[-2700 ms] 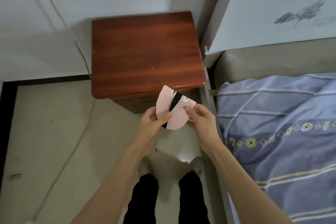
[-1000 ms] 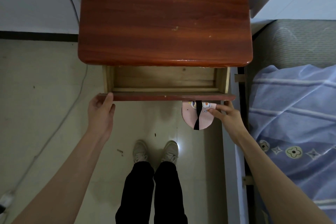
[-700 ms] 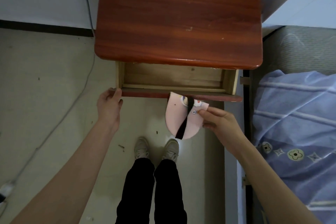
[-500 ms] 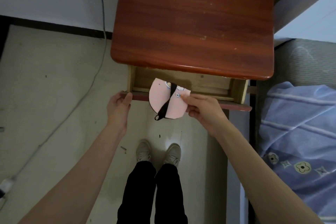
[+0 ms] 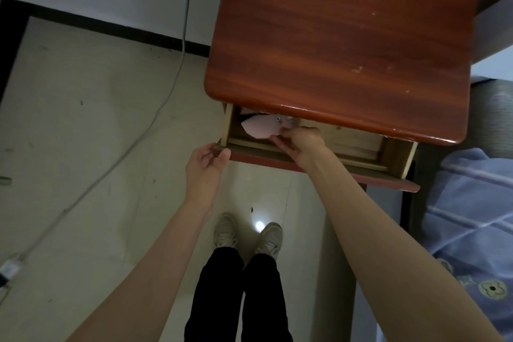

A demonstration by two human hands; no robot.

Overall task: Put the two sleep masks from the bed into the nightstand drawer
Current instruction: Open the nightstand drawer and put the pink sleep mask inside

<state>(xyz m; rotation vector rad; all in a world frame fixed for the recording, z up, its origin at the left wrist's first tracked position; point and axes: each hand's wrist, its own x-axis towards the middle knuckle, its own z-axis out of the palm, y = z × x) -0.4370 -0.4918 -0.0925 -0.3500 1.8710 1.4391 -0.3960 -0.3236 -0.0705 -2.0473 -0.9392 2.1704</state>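
Head view, looking straight down past my arms: the nightstand drawer [image 5: 319, 144] is pulled out under the red-brown nightstand top [image 5: 341, 36], and my right hand [image 5: 298, 140] is inside it, fingers pinched shut on the edge of the pink sleep mask [image 5: 259, 126]. The mask lies just beyond my right fingertips, toward the drawer's back corner on my left-hand side, its far edge tucked under the overhang of the top. A bit of black shows behind it in the shadow there; I think it is the strap, but the corner is too dark to be sure. My left hand [image 5: 206, 164] sits at the near left corner of the drawer front, thumb and fingers curled onto its edge, steadying it, a little nearer me than the mask and to its left.

As for progress, the drawer is open and this pink piece is inside but not yet let go. I cannot tell whether I hold one mask or two stacked together, nor whether another already lies further in where the top hides it. No mask shows on the strip of striped blue bedding [image 5: 472, 216] beyond my right forearm. What remains, as I judge it, is to release the mask, draw my right hand out and push the drawer shut with my left.
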